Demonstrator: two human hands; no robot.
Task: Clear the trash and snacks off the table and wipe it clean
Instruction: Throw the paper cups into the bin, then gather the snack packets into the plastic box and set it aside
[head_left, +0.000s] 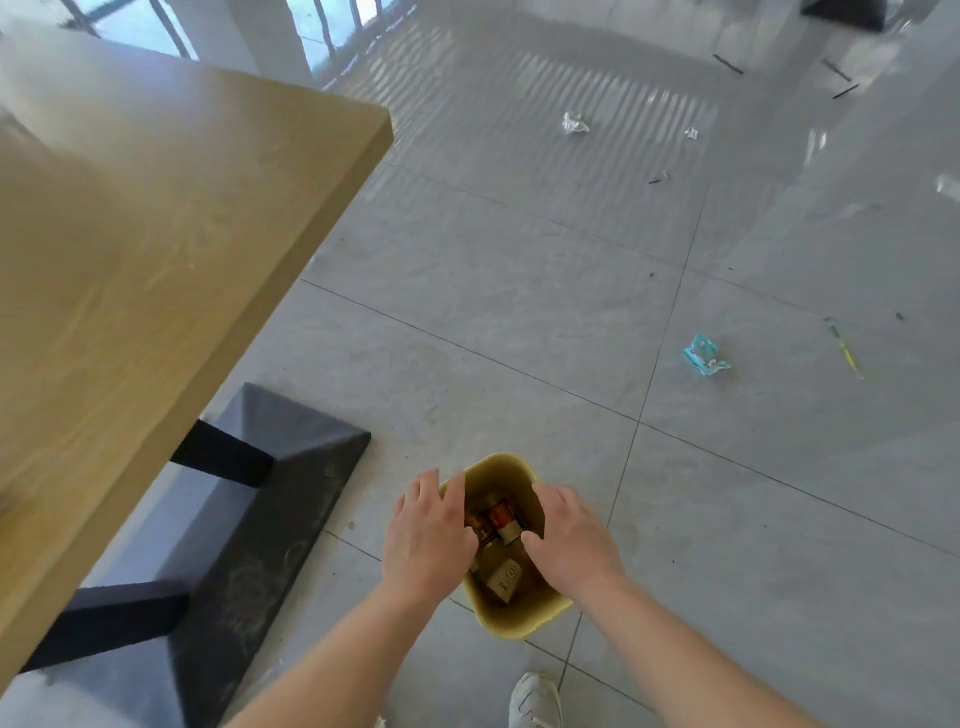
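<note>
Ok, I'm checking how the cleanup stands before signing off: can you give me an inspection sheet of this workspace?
Surface: wooden table, blurred; nothing seen on the part in view.
Job's things: yellow bin on the floor, snack packages inside.
Clutter: teal wrapper, crumpled paper, small scrap, yellow stick, all on the floor.
Hands: left hand and right hand over the bin, fingers relaxed, holding nothing seen.
Cables: nothing seen.
Surroundings: grey tiled floor, black table base, white shoe, windows.

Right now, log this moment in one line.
left hand open over yellow bin; right hand at bin rim, grip unclear; bin holds cans; blue wrapper on floor
</note>
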